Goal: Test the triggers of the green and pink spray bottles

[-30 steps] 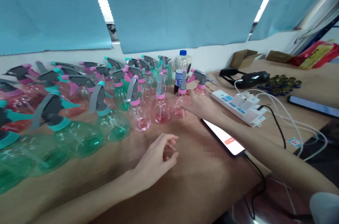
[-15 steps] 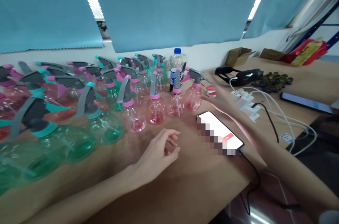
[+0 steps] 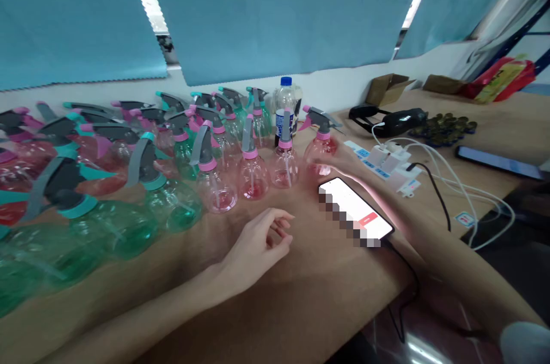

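We see blue curtains [image 3: 266, 14] up top, green bottles [image 3: 112, 229] at lower left, pink bottles [image 3: 253, 177] with pink collars [image 3: 208, 165] mid-frame, and a tan table [image 3: 301, 306] below.

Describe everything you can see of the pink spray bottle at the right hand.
The spray bottle has a rounded, see-through pink body, seemingly plastic, with a pink collar and a grey spray head with pink nozzle and trigger facing left. It looks upright, beyond the lit phone. The right hand has its fingers at the lower body; blur hides how firmly they hold it.
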Motion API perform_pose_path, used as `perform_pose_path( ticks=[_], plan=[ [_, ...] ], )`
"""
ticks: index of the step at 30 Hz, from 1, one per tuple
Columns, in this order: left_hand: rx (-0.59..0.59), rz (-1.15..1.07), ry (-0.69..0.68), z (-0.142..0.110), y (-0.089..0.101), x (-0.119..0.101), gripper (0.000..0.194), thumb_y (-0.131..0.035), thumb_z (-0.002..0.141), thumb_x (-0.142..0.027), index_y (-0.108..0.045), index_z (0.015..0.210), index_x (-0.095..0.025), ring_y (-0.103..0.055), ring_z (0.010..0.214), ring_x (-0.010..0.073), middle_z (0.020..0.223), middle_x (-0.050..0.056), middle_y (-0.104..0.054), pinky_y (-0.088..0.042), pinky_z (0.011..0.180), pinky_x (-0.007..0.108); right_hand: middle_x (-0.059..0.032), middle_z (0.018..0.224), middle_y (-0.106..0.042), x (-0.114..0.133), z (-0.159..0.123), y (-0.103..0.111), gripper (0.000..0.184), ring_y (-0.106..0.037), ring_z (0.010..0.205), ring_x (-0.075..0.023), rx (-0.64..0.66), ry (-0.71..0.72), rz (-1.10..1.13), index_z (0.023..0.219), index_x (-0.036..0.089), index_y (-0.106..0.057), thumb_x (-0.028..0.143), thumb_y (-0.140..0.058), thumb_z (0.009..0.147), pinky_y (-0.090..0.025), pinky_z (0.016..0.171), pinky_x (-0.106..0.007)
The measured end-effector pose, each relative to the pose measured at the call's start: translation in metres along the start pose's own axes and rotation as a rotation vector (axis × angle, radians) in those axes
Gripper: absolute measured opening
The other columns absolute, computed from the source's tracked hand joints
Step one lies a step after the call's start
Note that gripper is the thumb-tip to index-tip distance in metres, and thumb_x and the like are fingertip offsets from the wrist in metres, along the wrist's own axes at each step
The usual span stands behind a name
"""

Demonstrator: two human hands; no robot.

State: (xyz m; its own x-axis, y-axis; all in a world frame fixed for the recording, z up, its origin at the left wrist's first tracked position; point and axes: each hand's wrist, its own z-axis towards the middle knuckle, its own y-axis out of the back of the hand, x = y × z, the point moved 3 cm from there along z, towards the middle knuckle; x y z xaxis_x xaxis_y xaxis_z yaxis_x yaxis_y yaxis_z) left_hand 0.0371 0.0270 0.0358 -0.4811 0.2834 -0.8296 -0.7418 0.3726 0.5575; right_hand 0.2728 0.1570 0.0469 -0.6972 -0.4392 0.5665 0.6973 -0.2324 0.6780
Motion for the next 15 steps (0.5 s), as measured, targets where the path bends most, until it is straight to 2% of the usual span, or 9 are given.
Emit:
perform_pose_path(
  ticks=[3, 4, 8, 11, 15],
  plan=[
    [-0.021, -0.01, 0.018, -0.001, 0.003, 0.001, 0.015, -0.053, 0.088, -0.02, -0.055, 0.103, -0.019, -0.059, 0.087, 0.0167, 0.097, 0.004, -0.059, -0.05, 0.072, 0.031, -0.0093, 0.112, -0.065, 0.004, -0.01, 0.015, 0.06, -0.062, 0.101, -0.0291, -0.06, -0.045, 0.128, 0.124, 0.022, -0.052, 0.048, -0.072, 0.073, -0.05, 0.086, -0.047],
    [-0.034, -0.015, 0.018, -0.001, 0.005, 0.001, 0.014, -0.053, 0.089, -0.021, -0.056, 0.102, -0.02, -0.059, 0.087, 0.0167, 0.097, 0.004, -0.06, -0.05, 0.073, 0.032, -0.0095, 0.115, -0.064, 0.009, -0.016, 0.021, 0.062, -0.061, 0.102, -0.0303, -0.04, -0.058, 0.175, 0.124, 0.023, -0.052, 0.048, -0.074, 0.071, -0.05, 0.087, -0.049],
    [-0.138, -0.083, -0.017, -0.003, 0.011, -0.001, 0.021, -0.057, 0.089, -0.026, -0.053, 0.109, -0.022, -0.059, 0.097, 0.0184, 0.106, 0.005, -0.059, -0.051, 0.078, 0.034, -0.0074, 0.113, -0.065, 0.051, -0.053, 0.034, 0.054, -0.061, 0.103, -0.0305, 0.038, -0.005, 0.226, 0.119, 0.026, -0.053, 0.045, -0.074, 0.073, -0.049, 0.089, -0.05],
    [-0.231, -0.139, -0.084, -0.008, 0.017, -0.007, 0.039, -0.063, 0.086, -0.031, -0.045, 0.12, -0.025, -0.053, 0.115, 0.0216, 0.124, 0.006, -0.053, -0.052, 0.088, 0.037, -0.0072, 0.116, -0.063, 0.089, -0.082, 0.024, 0.055, -0.06, 0.106, -0.0301, 0.056, 0.035, 0.255, 0.119, 0.025, -0.052, 0.045, -0.074, 0.073, -0.048, 0.092, -0.048],
    [-0.27, -0.068, -0.162, -0.02, 0.022, -0.02, 0.056, -0.068, 0.081, -0.033, -0.038, 0.128, -0.027, -0.047, 0.125, 0.0247, 0.138, 0.007, -0.042, -0.044, 0.104, 0.045, -0.009, 0.111, -0.064, 0.12, -0.107, -0.008, 0.054, -0.063, 0.097, -0.0295, 0.116, 0.04, 0.25, 0.119, 0.024, -0.049, 0.046, -0.072, 0.074, -0.053, 0.08, -0.045]
  ],
)
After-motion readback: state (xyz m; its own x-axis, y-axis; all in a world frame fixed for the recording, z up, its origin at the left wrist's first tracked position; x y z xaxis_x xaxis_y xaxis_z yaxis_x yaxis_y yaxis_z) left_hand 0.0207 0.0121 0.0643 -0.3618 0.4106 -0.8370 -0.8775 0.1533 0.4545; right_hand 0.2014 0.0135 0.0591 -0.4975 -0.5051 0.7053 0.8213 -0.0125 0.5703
